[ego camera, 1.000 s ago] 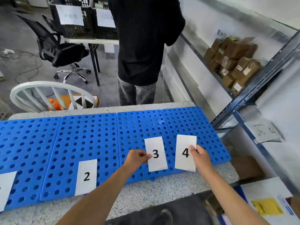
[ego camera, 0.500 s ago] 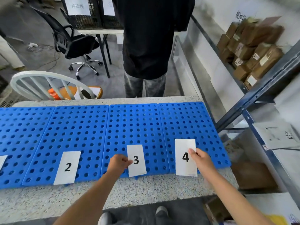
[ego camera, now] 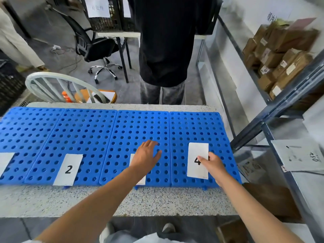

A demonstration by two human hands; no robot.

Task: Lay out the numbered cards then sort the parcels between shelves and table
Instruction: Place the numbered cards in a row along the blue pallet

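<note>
Several blue perforated panels [ego camera: 87,134] cover a speckled table [ego camera: 105,200]. White numbered cards lie along their near edge: a card at the far left [ego camera: 5,162] with its number cut off, card 2 [ego camera: 68,170], card 3 [ego camera: 142,180] mostly hidden under my left hand, and card 4 [ego camera: 197,159]. My left hand [ego camera: 147,156] lies flat with spread fingers over card 3. My right hand [ego camera: 212,164] rests its fingers on card 4's right edge, covering part of the digit. Brown parcels [ego camera: 280,57] are stacked on the blue metal shelf [ego camera: 273,109] at the right.
A person in black [ego camera: 166,46] stands just beyond the table's far edge. A white chair back [ego camera: 57,85] and a black office chair [ego camera: 94,44] stand at the left rear. Crates with paper labels [ego camera: 105,14] sit on a rear desk. Papers [ego camera: 298,155] lie on the lower shelf.
Card 3 went down flat on the third panel and my left hand opened over it. Card 4 settled on the fourth panel under my right hand. My view tilted down and right.
</note>
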